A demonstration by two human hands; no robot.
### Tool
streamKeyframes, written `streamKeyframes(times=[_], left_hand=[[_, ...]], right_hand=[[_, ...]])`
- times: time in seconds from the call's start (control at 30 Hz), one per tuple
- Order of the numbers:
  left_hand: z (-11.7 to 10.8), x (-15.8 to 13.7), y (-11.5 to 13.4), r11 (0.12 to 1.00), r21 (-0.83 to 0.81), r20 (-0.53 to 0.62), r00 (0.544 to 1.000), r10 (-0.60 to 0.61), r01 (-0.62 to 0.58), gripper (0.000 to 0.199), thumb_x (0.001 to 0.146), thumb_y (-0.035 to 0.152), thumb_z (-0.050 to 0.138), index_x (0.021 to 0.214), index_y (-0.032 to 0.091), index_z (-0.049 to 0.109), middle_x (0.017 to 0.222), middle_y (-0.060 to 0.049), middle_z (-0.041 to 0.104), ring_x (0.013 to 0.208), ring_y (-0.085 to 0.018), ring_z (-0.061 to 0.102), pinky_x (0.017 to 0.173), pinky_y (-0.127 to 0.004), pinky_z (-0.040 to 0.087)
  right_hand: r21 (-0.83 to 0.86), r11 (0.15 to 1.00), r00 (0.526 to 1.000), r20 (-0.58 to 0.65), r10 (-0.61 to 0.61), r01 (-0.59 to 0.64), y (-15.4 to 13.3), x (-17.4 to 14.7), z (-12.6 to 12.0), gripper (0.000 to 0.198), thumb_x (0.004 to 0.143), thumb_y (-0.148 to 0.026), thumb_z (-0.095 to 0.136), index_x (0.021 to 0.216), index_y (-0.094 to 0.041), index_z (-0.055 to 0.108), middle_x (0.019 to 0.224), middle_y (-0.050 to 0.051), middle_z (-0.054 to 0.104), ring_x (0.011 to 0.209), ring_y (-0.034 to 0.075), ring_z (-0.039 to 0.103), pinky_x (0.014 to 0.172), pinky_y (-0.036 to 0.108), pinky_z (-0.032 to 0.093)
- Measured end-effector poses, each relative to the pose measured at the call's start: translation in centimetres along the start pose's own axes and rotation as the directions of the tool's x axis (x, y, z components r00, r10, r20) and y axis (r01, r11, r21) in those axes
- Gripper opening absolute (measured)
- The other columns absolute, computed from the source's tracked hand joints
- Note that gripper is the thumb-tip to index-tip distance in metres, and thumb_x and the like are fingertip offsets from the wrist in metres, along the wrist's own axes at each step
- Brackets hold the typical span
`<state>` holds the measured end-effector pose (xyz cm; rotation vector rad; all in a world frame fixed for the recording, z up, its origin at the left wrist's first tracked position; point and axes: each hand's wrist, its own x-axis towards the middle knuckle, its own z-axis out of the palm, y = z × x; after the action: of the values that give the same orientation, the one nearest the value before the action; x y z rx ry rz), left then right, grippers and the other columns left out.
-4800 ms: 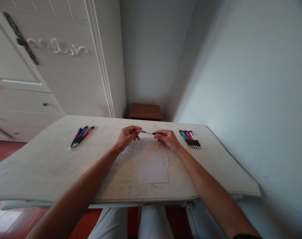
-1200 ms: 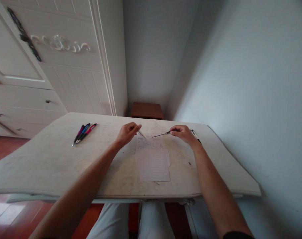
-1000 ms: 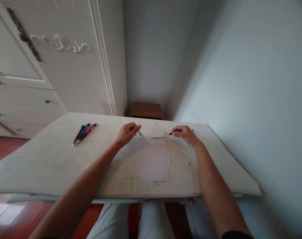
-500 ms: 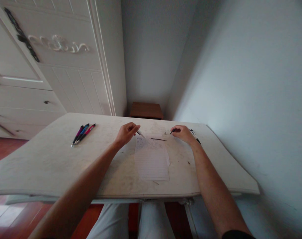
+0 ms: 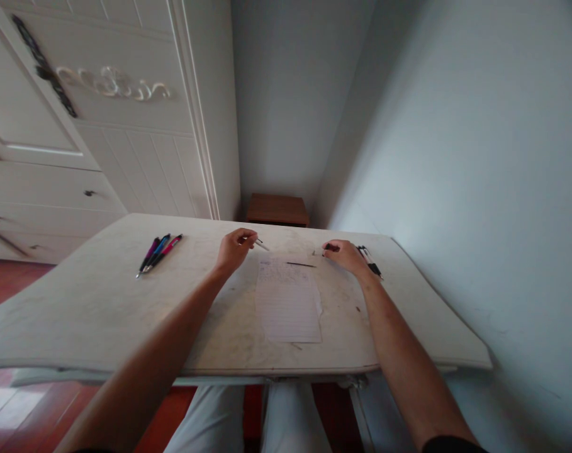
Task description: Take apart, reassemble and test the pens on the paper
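My left hand [image 5: 237, 247] is closed in a pinch on a white pen barrel [image 5: 262, 244], whose free end points right above the table. Across from it, my right hand [image 5: 341, 253] has its fingers closed round a small black pen part [image 5: 328, 248], mostly covered by the fingers. Between the hands a thin dark pen refill [image 5: 301, 264] lies over the top of a lined paper sheet [image 5: 289, 308] with scribbles on its upper part. Just right of my right hand lie white-and-black pens [image 5: 369, 259], partly hidden by it.
Pens in purple, blue and red [image 5: 159, 253] lie together on the left of the white table [image 5: 210, 352]. A white cabinet [image 5: 158, 157] rises at the left, a grey wall at the right. Behind the table stands a brown wooden box-like piece [image 5: 277, 207].
My left hand has drawn a little left and up with the white barrel, away from the paper. My right hand has barely shifted, and more of the pens beside it shows.
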<state>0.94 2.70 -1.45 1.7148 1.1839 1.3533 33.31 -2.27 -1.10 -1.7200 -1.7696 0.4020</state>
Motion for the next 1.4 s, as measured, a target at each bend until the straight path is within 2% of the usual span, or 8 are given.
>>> streamKeyframes(times=[0.23,0.43,0.67,0.83,1.03,1.17,1.27,1.4], left_hand=[[-0.4,0.1,-0.5,0.994,0.111,0.005,1.000,-0.020,0.019,0.019,0.073,0.031,0.060,0.080,0.016,0.068,0.065,-0.002,0.066,0.063,-0.015,0.062,0.058,-0.024,0.049],[-0.4,-0.3,-1.2,0.942,0.327,0.105,0.993,0.051,-0.083,0.015,0.075,0.024,0.060,0.085,0.019,0.069,0.084,-0.005,0.073,0.077,-0.019,0.065,0.075,-0.030,0.049],[-0.6,-0.4,-1.2,0.881,0.449,0.193,0.979,0.070,-0.151,0.015,0.077,0.019,0.061,0.088,0.021,0.071,0.091,-0.006,0.073,0.086,-0.023,0.066,0.079,-0.033,0.048],[-0.7,-0.5,-1.1,0.845,0.504,0.214,0.974,0.078,-0.178,0.018,0.077,0.017,0.061,0.091,0.021,0.071,0.093,-0.008,0.073,0.092,-0.026,0.064,0.085,-0.037,0.047],[-0.6,-0.4,-1.1,0.834,0.515,0.240,0.967,0.082,-0.198,0.019,0.076,0.019,0.063,0.093,0.021,0.071,0.095,-0.009,0.073,0.093,-0.027,0.063,0.086,-0.038,0.047],[-0.6,-0.5,-1.0,0.857,0.472,0.238,0.966,0.101,-0.206,0.018,0.076,0.021,0.065,0.092,0.022,0.071,0.097,-0.007,0.073,0.095,-0.027,0.063,0.088,-0.038,0.047],[-0.4,-0.6,-1.0,0.864,0.451,0.255,0.960,0.118,-0.226,0.018,0.077,0.024,0.066,0.093,0.022,0.071,0.098,-0.008,0.072,0.096,-0.026,0.063,0.090,-0.038,0.046],[-0.3,-0.6,-1.0,0.854,0.445,0.277,0.948,0.155,-0.269,0.018,0.079,0.029,0.065,0.094,0.021,0.071,0.098,-0.009,0.072,0.096,-0.027,0.063,0.090,-0.039,0.046]], right_hand=[[0.022,0.999,1.000,0.009,-0.027,0.027,0.6,0.1,0.3,0.018,0.070,-0.032,0.062,0.075,-0.017,0.071,0.067,0.002,0.067,0.061,0.015,0.057,0.057,0.024,0.039],[0.012,1.000,0.999,0.035,-0.021,0.021,0.4,0.0,0.1,0.018,0.070,-0.033,0.062,0.072,-0.017,0.069,0.064,0.001,0.065,0.059,0.014,0.054,0.055,0.023,0.037],[0.028,0.999,1.000,0.014,0.021,-0.021,-0.1,-0.2,-0.1,0.032,0.066,-0.044,0.069,0.081,-0.016,0.069,0.062,-0.001,0.059,0.056,0.013,0.049,0.054,0.024,0.034],[0.123,0.992,0.990,-0.133,0.043,-0.026,-1.3,-0.5,-0.5,0.053,0.068,-0.056,0.068,0.098,-0.013,0.068,0.059,-0.002,0.054,0.053,0.013,0.045,0.054,0.025,0.036],[0.209,0.972,0.943,-0.331,-0.035,0.110,-3.3,-1.1,-1.3,0.039,0.078,-0.053,0.060,0.089,-0.016,0.068,0.056,-0.003,0.047,0.052,0.011,0.038,0.051,0.024,0.032],[0.168,0.975,0.986,-0.106,-0.127,0.144,-3.7,-1.5,-1.2,0.035,0.077,-0.050,0.061,0.075,-0.016,0.070,0.060,0.001,0.057,0.055,0.012,0.044,0.051,0.024,0.033],[0.096,0.984,0.981,0.107,-0.160,0.150,-3.5,-1.6,-0.8,0.031,0.075,-0.046,0.064,0.077,-0.016,0.074,0.058,0.000,0.059,0.054,0.011,0.044,0.051,0.024,0.031],[0.063,0.989,0.970,0.193,-0.145,0.136,-3.1,-1.6,-0.4,0.029,0.074,-0.043,0.066,0.082,-0.017,0.077,0.058,0.000,0.060,0.053,0.011,0.045,0.051,0.024,0.031]])
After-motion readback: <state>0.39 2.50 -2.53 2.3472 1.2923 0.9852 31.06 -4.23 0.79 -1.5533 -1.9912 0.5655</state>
